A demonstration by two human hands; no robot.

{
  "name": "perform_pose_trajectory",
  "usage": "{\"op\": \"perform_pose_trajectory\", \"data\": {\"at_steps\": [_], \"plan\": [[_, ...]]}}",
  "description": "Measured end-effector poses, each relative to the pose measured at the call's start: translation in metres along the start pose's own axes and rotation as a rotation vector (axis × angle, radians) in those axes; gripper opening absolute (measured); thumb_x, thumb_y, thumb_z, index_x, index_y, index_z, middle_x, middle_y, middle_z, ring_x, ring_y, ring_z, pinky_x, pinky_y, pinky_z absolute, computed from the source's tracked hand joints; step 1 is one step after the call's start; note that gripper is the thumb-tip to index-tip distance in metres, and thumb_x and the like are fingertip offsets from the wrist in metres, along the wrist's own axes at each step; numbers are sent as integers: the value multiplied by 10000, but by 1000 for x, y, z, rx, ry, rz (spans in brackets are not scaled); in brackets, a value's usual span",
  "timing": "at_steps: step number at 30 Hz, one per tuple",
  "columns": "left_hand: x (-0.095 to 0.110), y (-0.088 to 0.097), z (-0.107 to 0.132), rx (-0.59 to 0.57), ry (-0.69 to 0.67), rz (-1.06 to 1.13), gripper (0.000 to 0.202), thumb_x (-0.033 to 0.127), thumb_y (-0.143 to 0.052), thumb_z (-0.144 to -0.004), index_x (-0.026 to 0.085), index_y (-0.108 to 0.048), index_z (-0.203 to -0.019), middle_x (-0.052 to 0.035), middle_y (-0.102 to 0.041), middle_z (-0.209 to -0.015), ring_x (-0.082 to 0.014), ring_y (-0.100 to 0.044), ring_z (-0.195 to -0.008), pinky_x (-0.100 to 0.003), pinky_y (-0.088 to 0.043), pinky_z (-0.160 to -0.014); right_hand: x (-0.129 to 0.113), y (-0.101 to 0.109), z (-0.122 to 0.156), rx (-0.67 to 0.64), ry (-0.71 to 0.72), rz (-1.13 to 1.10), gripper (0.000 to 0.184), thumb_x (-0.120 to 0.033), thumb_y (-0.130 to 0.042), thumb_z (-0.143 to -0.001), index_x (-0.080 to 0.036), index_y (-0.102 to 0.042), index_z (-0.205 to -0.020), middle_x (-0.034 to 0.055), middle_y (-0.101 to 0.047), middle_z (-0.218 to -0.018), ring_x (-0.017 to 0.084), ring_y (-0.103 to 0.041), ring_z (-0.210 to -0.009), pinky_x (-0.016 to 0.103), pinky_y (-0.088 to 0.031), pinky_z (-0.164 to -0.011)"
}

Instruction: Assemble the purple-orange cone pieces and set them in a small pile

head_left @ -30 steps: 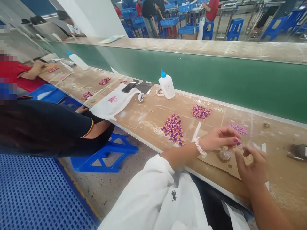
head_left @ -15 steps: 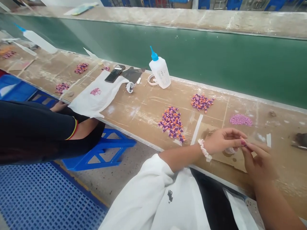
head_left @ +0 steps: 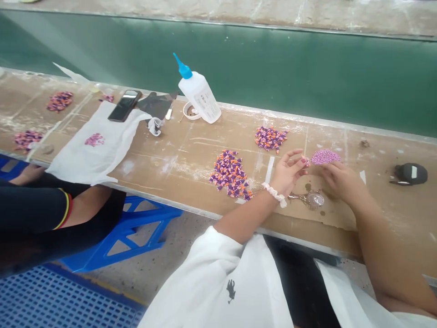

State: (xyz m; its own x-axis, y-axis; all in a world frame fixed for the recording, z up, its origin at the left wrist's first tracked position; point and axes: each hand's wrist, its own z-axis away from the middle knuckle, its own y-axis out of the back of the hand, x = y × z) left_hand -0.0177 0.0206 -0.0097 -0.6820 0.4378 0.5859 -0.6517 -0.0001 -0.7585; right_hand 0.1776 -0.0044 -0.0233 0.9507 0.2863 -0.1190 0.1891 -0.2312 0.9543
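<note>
My left hand [head_left: 287, 172], with a white scrunchie at the wrist, pinches a small pinkish piece [head_left: 307, 161] between thumb and fingertips. Beside it, my right hand [head_left: 343, 181] has its fingertips drawn together at the near edge of a pile of tiny pink pieces [head_left: 326, 156]. Whatever its fingertips hold, if anything, is hidden. Below both hands, a small clear round container [head_left: 314, 199] and a brownish thin tool [head_left: 297, 196] lie on a cardboard sheet [head_left: 336, 218]. Two piles of purple-and-orange pieces, a larger one [head_left: 229, 175] and a smaller one [head_left: 271, 138], lie left of my hands.
A white bottle with blue nozzle [head_left: 202, 98] leans over a tape roll [head_left: 191, 110]. Further left are a phone [head_left: 124, 105] and a white cloth [head_left: 82, 155] bearing pink pieces. A black object [head_left: 410, 174] lies right. Another person's arm [head_left: 83, 205] is at left.
My hands have parted and moved away from me, the right one to the pink pile. The clear container between them has come into view. The camera has turned right and down.
</note>
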Motion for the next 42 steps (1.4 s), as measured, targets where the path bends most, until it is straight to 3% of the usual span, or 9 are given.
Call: {"op": "perform_pose_trajectory", "data": {"at_steps": [7,13,19,25,35,39,42], "plan": [[2,-2,4,31,42,81,300,172,-771,-690,171,-610,-943,17,-639,-785,-74,-618,-707,-226,-441,-681,-1,-18,1,6,-54,8,319,-332,-426,-947,-248,-697,-1092,77,-684,-994,212,-602,-889,322,-452,-682],[4,1,2,40,52,67,109,131,-718,-743,159,-657,-829,22,-645,-748,-52,-616,-694,-197,-442,-658,10,-13,7,56,-31,-64,261,-320,-482,-935,-253,-726,-1000,55,-702,-980,212,-630,-889,349,-495,-731],[5,3,2,52,102,27,87,130,-689,-778,189,-673,-839,49,-643,-753,-27,-600,-632,-167,-425,-582,15,-4,7,70,-70,-183,180,-312,-536,-916,-267,-707,-949,50,-711,-942,220,-645,-898,392,-527,-787],[6,2,3,50,133,27,77,104,-643,-819,176,-663,-839,52,-641,-735,-7,-597,-638,-135,-430,-575,7,-10,3,66,-104,-167,199,-347,-541,-914,-243,-697,-849,50,-714,-909,208,-632,-877,377,-518,-779],[11,3,3,-4,127,-159,101,217,-671,-823,215,-638,-918,59,-619,-789,-23,-597,-656,-140,-456,-563,2,-13,-4,-39,-207,-144,209,-370,-518,-907,-232,-662,-843,101,-609,-951,258,-554,-964,419,-479,-792],[8,3,4,-36,83,-254,133,264,-694,-807,208,-633,-912,47,-635,-794,-47,-642,-696,-152,-504,-595,4,-16,-9,-124,-180,-123,196,-342,-440,-929,-238,-600,-883,119,-553,-1018,300,-519,-1058,471,-460,-831],[7,4,4,-95,54,-339,131,254,-701,-796,186,-649,-896,25,-653,-807,-64,-658,-736,-139,-508,-582,8,-14,-9,-92,-163,-149,142,-316,-470,-902,-218,-563,-859,112,-529,-1002,277,-532,-1036,483,-472,-848]]}}
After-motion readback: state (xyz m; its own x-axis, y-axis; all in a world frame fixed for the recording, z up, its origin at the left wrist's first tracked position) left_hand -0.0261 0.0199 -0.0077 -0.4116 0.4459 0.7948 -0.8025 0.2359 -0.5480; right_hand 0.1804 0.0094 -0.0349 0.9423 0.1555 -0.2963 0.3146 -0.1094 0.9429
